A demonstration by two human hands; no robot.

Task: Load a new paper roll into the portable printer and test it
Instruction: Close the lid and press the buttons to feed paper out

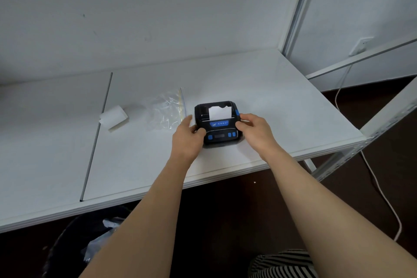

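Observation:
A small black portable printer (220, 130) with blue buttons sits on the white table (282, 106), lid closed. A short strip of white paper (219, 112) sticks up out of its slot. My left hand (188, 135) grips the printer's left side, thumb on the front near the blue button. My right hand (256, 130) holds the right side, with its thumb on the top front edge. A white paper roll (113, 117) lies on the table to the left, partly unrolled.
A crumpled clear plastic zip bag (167, 109) lies between the roll and the printer. A metal shelf frame (295, 13) rises at the right, with a white cable (374, 178) hanging beside it. A dark bin with plastic (97, 246) stands under the table.

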